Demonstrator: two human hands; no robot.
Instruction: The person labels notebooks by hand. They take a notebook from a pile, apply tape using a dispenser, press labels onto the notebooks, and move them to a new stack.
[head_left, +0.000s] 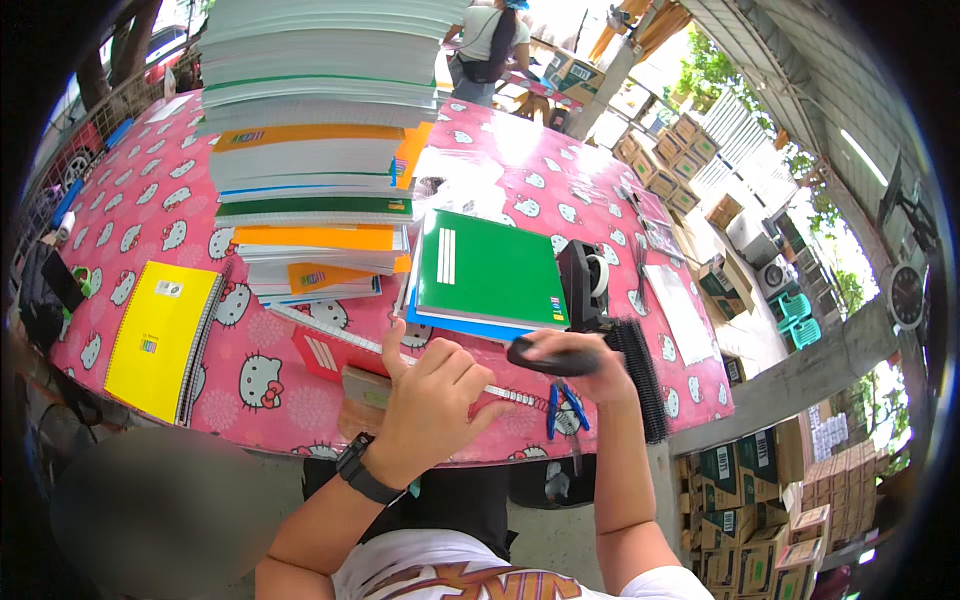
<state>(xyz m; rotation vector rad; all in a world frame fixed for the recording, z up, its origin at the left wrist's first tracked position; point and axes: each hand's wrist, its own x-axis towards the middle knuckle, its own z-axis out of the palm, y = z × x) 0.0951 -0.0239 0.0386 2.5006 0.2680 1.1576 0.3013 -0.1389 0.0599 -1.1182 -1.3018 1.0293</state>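
Note:
My left hand [432, 400] wears a dark wristband and lies over the holed edge of a red notebook [322, 352], fingers curled round it and one finger pointing forward. A coil [528, 399] threads the right end of that edge. Above the coil, my right hand [600, 372] grips a smooth black rounded tool [552, 357], blurred, its exact kind unclear. Blue-handled pliers [568, 412] rest just below it. Partly under the notebook sits a wooden block [364, 398]. A green notebook [490, 268] tops a small pile ahead of my hands.
A tall stack of notebooks [310, 160] rises behind. Left lies a yellow spiral notebook [160, 340]. To the right are a black tape dispenser [577, 285] and a bundle of black coils [640, 380]. A patterned pink cloth [130, 200] covers the table. Another person [487, 55] stands beyond; cartons [740, 500] fill the right.

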